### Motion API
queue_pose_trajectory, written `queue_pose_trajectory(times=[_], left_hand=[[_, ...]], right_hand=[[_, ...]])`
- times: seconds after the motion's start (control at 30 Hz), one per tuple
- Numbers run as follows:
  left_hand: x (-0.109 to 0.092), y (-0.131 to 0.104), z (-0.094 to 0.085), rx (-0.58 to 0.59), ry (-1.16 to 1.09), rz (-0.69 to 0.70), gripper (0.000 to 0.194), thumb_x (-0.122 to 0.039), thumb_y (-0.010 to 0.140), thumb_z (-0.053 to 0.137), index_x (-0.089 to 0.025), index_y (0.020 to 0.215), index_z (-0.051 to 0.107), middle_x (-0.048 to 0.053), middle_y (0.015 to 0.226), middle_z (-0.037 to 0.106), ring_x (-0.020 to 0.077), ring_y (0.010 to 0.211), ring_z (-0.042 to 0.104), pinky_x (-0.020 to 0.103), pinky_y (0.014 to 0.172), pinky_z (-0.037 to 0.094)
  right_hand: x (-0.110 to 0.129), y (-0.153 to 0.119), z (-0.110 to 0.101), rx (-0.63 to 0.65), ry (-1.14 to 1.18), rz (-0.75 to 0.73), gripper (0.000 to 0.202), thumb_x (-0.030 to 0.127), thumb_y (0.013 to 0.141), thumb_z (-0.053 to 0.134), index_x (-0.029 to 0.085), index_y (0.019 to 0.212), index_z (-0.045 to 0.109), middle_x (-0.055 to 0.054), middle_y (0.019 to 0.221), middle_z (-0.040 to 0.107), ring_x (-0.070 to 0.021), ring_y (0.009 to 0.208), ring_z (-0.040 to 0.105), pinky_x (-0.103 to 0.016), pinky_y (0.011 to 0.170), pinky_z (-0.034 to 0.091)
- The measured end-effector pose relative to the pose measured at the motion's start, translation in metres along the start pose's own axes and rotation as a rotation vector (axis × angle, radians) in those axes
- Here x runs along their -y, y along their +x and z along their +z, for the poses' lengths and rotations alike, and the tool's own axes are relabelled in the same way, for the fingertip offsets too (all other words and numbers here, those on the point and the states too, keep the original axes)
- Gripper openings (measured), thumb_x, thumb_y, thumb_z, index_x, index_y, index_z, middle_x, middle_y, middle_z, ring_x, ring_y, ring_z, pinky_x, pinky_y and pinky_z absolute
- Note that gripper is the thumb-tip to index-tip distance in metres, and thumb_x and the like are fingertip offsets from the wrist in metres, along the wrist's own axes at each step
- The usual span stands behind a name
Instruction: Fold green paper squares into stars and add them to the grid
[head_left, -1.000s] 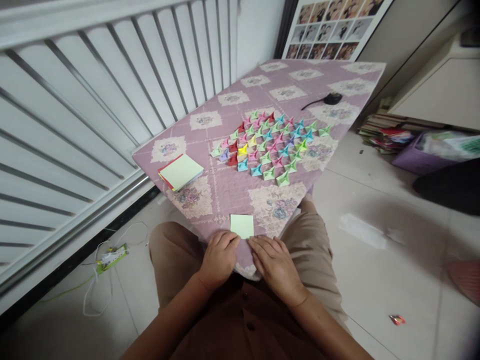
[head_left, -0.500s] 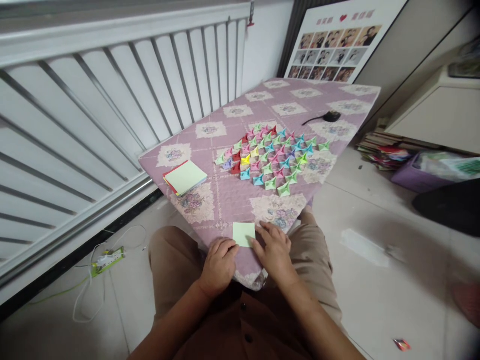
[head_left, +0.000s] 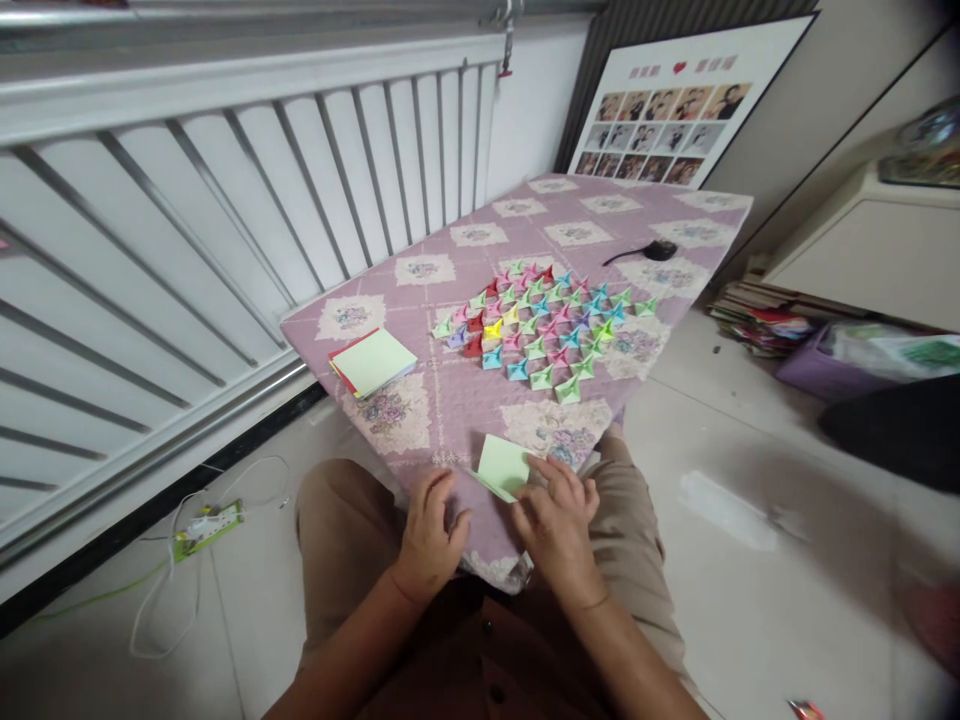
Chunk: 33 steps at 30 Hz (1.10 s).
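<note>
A pale green square of paper is tilted above the near corner of the table, its lower left edge raised and creased. My right hand grips it by its right side, thumb below and fingers above. My left hand is to the left, apart from the paper, with thumb and fingers spread and nothing in it. Farther back lie several rows of small folded paper pieces in green, pink, blue, red and yellow. A stack of coloured paper squares, pale green on top, sits at the table's left edge.
A flowered purple cloth covers the table. A small black object with a thin tail lies at the back right. The white radiator runs along the left. On the floor are a power strip and a purple bin.
The paper has turned and lifted off the table in my right hand. My left hand has let go of its left corner and moved slightly left, opening. The view has shifted slightly.
</note>
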<state>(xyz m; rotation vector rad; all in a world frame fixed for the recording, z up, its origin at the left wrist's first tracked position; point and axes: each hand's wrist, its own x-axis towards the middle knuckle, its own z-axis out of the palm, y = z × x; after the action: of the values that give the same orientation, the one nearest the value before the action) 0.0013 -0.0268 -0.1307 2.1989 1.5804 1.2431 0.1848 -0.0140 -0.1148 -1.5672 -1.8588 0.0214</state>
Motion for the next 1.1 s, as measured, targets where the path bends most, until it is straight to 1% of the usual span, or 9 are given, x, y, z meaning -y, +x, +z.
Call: queue_pose_trajectory(times=[0.07, 0.1, 0.2, 0.3, 0.4, 0.5, 0.73, 0.87, 1.1], left_hand=[[-0.005, 0.010, -0.004, -0.045, 0.032, 0.049, 0.048, -0.016, 0.084, 0.054, -0.016, 0.129, 0.041, 0.015, 0.125, 0.046, 0.0250, 0.119, 0.045, 0.045, 0.101, 0.042], [-0.008, 0.016, -0.006, -0.033, 0.056, 0.087, 0.044, -0.016, 0.084, 0.054, -0.017, 0.127, 0.044, 0.015, 0.126, 0.046, 0.0255, 0.120, 0.044, 0.046, 0.100, 0.041], [-0.012, 0.026, -0.008, 0.079, 0.117, 0.199, 0.026, -0.013, 0.084, 0.051, -0.021, 0.107, 0.060, 0.010, 0.119, 0.052, 0.0250, 0.114, 0.047, 0.045, 0.096, 0.042], [-0.010, 0.023, -0.006, 0.152, 0.152, 0.246, 0.019, -0.013, 0.084, 0.051, -0.023, 0.090, 0.066, 0.006, 0.105, 0.059, 0.0229, 0.102, 0.051, 0.042, 0.088, 0.042], [-0.007, 0.012, -0.004, 0.205, 0.170, 0.243, 0.020, -0.013, 0.085, 0.051, -0.023, 0.089, 0.067, 0.005, 0.098, 0.062, 0.0209, 0.095, 0.052, 0.040, 0.084, 0.040], [-0.005, 0.004, -0.005, 0.234, 0.169, 0.230, 0.022, -0.012, 0.085, 0.049, -0.022, 0.088, 0.068, 0.004, 0.094, 0.063, 0.0196, 0.092, 0.052, 0.038, 0.082, 0.039], [0.004, 0.013, -0.006, 0.141, 0.187, 0.254, 0.021, -0.013, 0.087, 0.049, -0.023, 0.088, 0.068, 0.004, 0.096, 0.063, 0.0196, 0.092, 0.052, 0.036, 0.081, 0.038], [0.014, 0.018, -0.002, 0.155, 0.217, 0.239, 0.020, -0.014, 0.087, 0.052, -0.024, 0.089, 0.069, 0.005, 0.099, 0.062, 0.0202, 0.095, 0.051, 0.037, 0.083, 0.038], [0.022, 0.009, -0.006, 0.283, 0.191, 0.056, 0.020, -0.013, 0.080, 0.056, -0.023, 0.093, 0.067, 0.004, 0.096, 0.062, 0.0199, 0.093, 0.052, 0.039, 0.085, 0.037]], right_hand=[[0.004, 0.001, -0.002, -0.012, -0.030, -0.059, 0.012, 0.025, 0.083, 0.056, 0.024, 0.073, 0.062, -0.005, 0.120, 0.062, -0.0277, 0.121, 0.044, -0.055, 0.103, 0.012], [0.005, 0.000, -0.002, -0.018, -0.045, -0.086, 0.012, 0.024, 0.083, 0.056, 0.024, 0.073, 0.062, -0.005, 0.120, 0.062, -0.0273, 0.121, 0.044, -0.055, 0.103, 0.011], [0.005, -0.004, 0.001, -0.014, -0.083, -0.135, 0.011, 0.023, 0.082, 0.057, 0.024, 0.073, 0.063, -0.005, 0.119, 0.063, -0.0271, 0.120, 0.044, -0.055, 0.105, 0.009], [0.000, -0.009, 0.001, 0.043, -0.118, -0.129, 0.008, 0.023, 0.082, 0.057, 0.025, 0.080, 0.065, -0.005, 0.123, 0.060, -0.0282, 0.122, 0.043, -0.056, 0.104, 0.010], [-0.004, -0.012, -0.003, 0.100, -0.121, -0.101, 0.012, 0.025, 0.083, 0.056, 0.026, 0.090, 0.066, -0.007, 0.125, 0.059, -0.0298, 0.123, 0.041, -0.057, 0.103, 0.013], [-0.005, -0.015, -0.006, 0.091, -0.090, -0.096, 0.014, 0.026, 0.084, 0.056, 0.026, 0.092, 0.067, -0.007, 0.121, 0.061, -0.0295, 0.121, 0.043, -0.057, 0.103, 0.010], [-0.001, -0.014, 0.007, 0.153, -0.042, -0.290, 0.014, 0.027, 0.088, 0.056, 0.028, 0.099, 0.065, -0.002, 0.111, 0.066, -0.0204, 0.111, 0.052, -0.050, 0.107, 0.005], [-0.002, -0.007, 0.015, 0.183, -0.050, -0.294, 0.013, 0.023, 0.089, 0.055, 0.026, 0.096, 0.065, -0.001, 0.099, 0.068, -0.0187, 0.103, 0.054, -0.047, 0.106, 0.012], [0.000, 0.004, 0.016, 0.266, -0.012, -0.249, 0.014, 0.026, 0.086, 0.056, 0.023, 0.096, 0.066, -0.004, 0.091, 0.064, -0.0194, 0.092, 0.053, -0.038, 0.095, 0.027]])
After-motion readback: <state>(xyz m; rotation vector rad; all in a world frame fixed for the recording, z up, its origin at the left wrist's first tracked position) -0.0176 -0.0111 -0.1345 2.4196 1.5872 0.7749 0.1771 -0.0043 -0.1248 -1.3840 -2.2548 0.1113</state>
